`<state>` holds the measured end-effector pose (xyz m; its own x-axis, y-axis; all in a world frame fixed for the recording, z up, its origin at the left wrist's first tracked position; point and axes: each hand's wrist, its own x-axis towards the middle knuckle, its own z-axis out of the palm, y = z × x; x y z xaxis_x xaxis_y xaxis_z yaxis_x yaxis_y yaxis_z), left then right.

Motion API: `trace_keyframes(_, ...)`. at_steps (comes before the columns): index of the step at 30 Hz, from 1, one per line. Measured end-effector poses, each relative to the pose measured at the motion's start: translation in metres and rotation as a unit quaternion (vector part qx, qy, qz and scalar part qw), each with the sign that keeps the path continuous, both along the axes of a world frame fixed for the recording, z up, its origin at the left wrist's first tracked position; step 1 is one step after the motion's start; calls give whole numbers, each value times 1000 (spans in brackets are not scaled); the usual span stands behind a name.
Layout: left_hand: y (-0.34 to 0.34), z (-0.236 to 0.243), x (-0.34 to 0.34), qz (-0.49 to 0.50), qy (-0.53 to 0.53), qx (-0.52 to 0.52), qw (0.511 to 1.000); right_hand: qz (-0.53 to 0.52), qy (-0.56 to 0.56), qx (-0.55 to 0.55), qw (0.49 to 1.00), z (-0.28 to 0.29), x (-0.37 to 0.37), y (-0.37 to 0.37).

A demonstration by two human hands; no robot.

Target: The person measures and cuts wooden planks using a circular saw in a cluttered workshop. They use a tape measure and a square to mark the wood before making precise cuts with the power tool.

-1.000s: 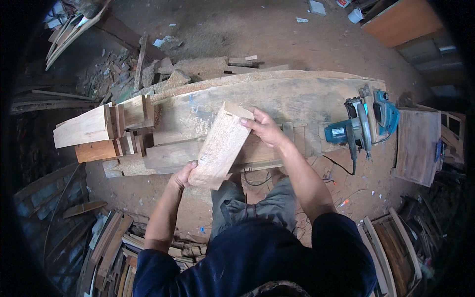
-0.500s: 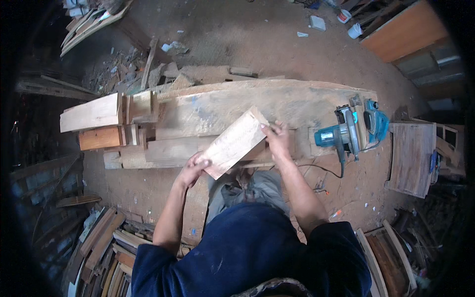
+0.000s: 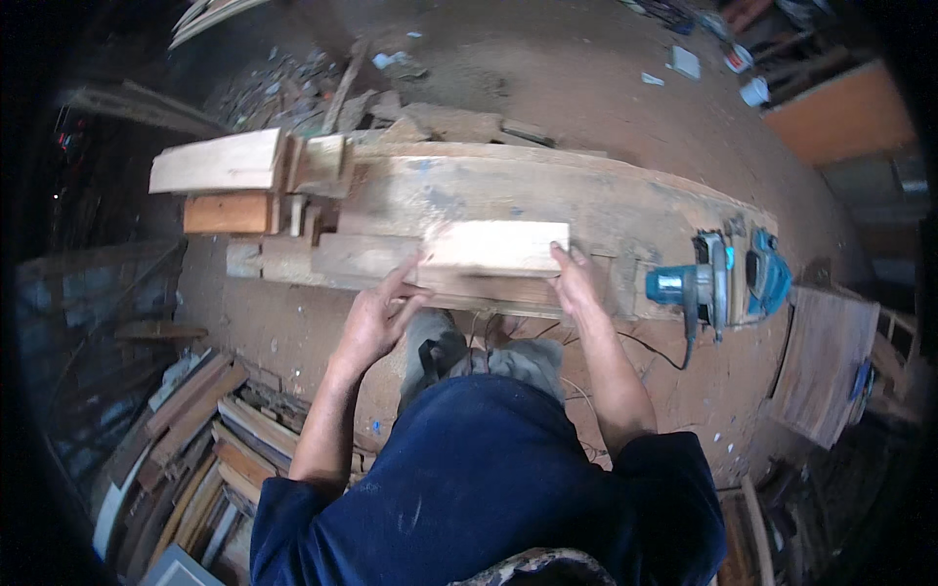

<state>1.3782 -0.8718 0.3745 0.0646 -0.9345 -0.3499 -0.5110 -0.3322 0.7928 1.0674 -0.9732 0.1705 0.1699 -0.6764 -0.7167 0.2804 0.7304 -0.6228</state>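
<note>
Head | pale block (image 3: 496, 246) | long axis left-right | roughly along bench (image 3: 596, 195)

A pale wooden block (image 3: 496, 244) is stretching lengthwise along the middle of the tabletop's (image 3: 557, 188) near edge, just inside it! Its long upper face is gleaming bright, straight-sided; whether it's resting or hovering, the view isn't telling.

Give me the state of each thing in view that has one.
Pale wood block: lengthwise along wooden bench; lifted or resting, unclear.
Left hand: fingers spread, at the block's left end.
Right hand: thumb against the block's right end.
Circular saw: on the bench; power unclear.
Electric planer: on the bench; power unclear.
Cord: hanging slack.
</note>
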Motion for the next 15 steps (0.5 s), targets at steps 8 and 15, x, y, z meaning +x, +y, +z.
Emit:
trace_keyframes(8,-3,107,34,-107,318,-316,887,-62,44,-44,996,-46,125,-65)
trace_keyframes(15,-18,153,89,-231,435,-389,779,172,400,-143,889,-125,198,-135)
